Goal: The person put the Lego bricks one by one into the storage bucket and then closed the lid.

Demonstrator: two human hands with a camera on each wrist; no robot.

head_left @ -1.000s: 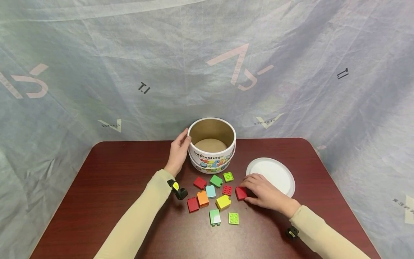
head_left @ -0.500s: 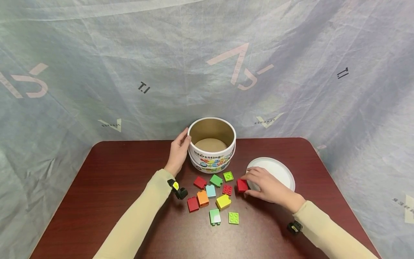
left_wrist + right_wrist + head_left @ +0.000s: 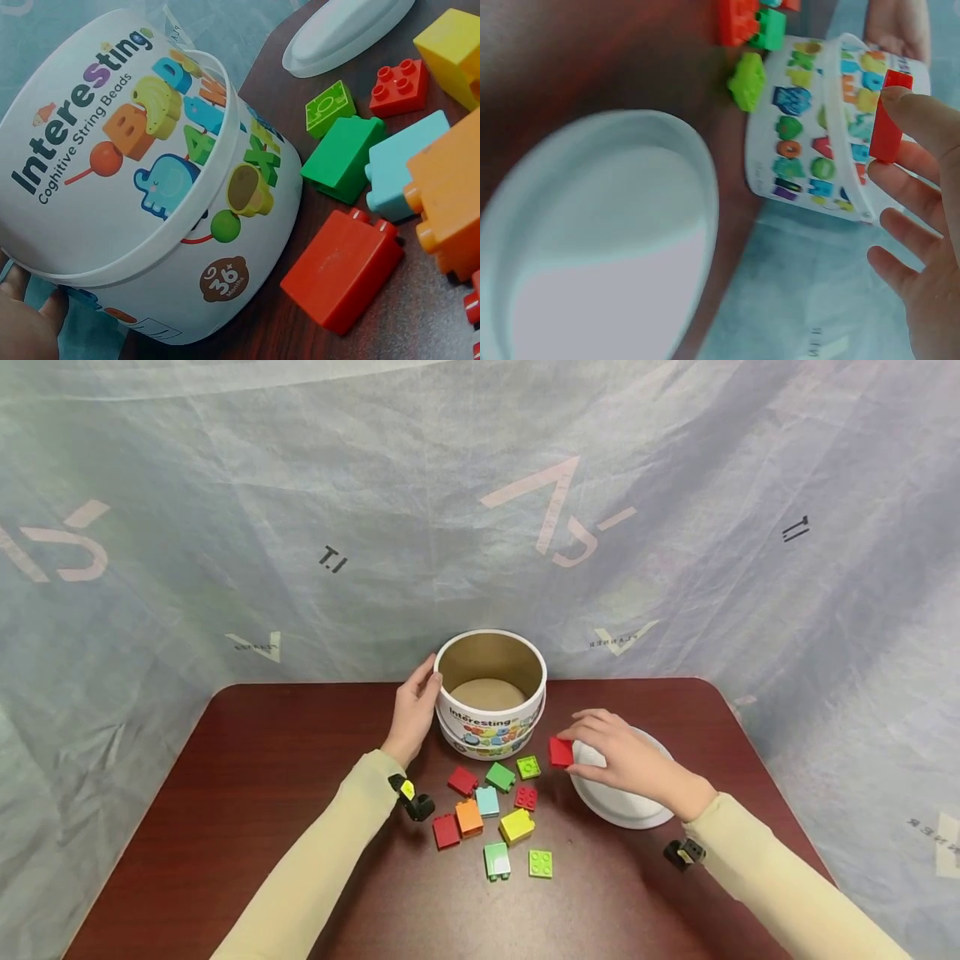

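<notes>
My left hand [image 3: 411,714] rests against the left side of a white round bucket [image 3: 491,750], fingertips near its rim. In the left wrist view, the thumb and a finger lie along the bucket's outer wall. My right hand [image 3: 626,756] pinches a red toy brick [image 3: 560,752] between thumb and fingers, right of the bucket. In the right wrist view, the brick [image 3: 889,118] overlaps the bucket's printed wall, with the other fingers spread loosely. The bucket is open at the top, and its visible floor is bare.
Several toy bricks lie before the bucket, among them a yellow brick [image 3: 517,827], an orange brick [image 3: 469,818], a light-blue brick [image 3: 487,802] and a green brick [image 3: 500,777]. A white lid [image 3: 622,806] lies below my right hand. A grey cloth [image 3: 420,527] hangs behind the table.
My right hand has moved away from me with the red brick, lifting it from the table beside the lid. The left hand stays at the bucket.
</notes>
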